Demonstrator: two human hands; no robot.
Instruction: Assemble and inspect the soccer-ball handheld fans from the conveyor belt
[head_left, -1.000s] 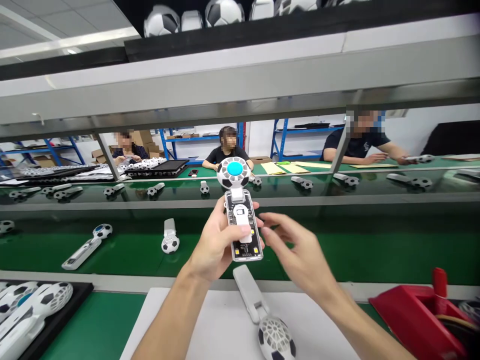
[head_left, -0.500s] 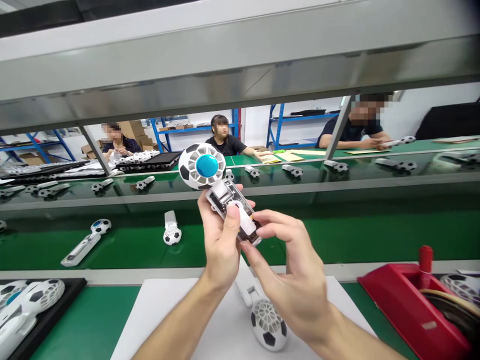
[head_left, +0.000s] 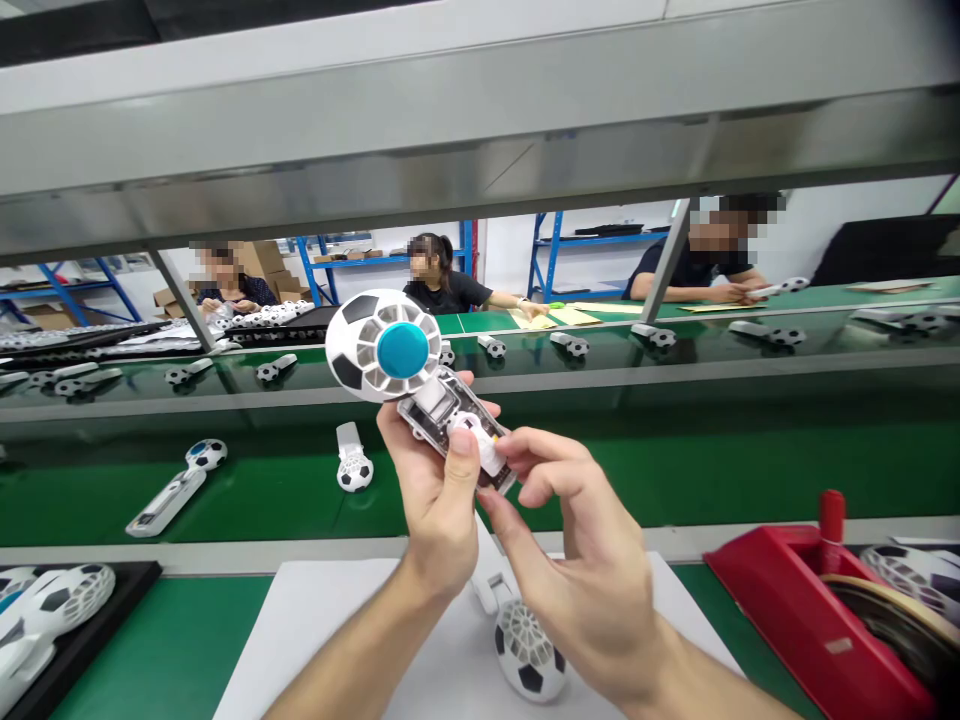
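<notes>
A handheld fan (head_left: 386,345) with a black-and-white football-patterned head and a blue round centre is raised in front of me. Its handle is uncovered, and dark parts with a white oblong piece (head_left: 491,455) show inside. My left hand (head_left: 439,490) wraps the handle from below, thumb pressed on the white piece. At the handle's lower end, the fingertips and thumb of my right hand (head_left: 577,530) pinch the edge; whether they also grip a small part is hidden. Beneath my hands another football fan (head_left: 529,650) lies on a white sheet (head_left: 322,620), its handle partly covered.
On the green belt (head_left: 645,460) lie an opened fan (head_left: 176,490) and a smaller-looking fan (head_left: 352,460). More fans rest in a black tray (head_left: 127,620) at left. A red tape dispenser (head_left: 810,600) stands at right. Across the line, several people sit, one person's hand (head_left: 534,308) on yellow sheets.
The held fan has shifted slightly left and closer, with both hands still on it. My view has moved a little; across the line, a person's head has turned left.
</notes>
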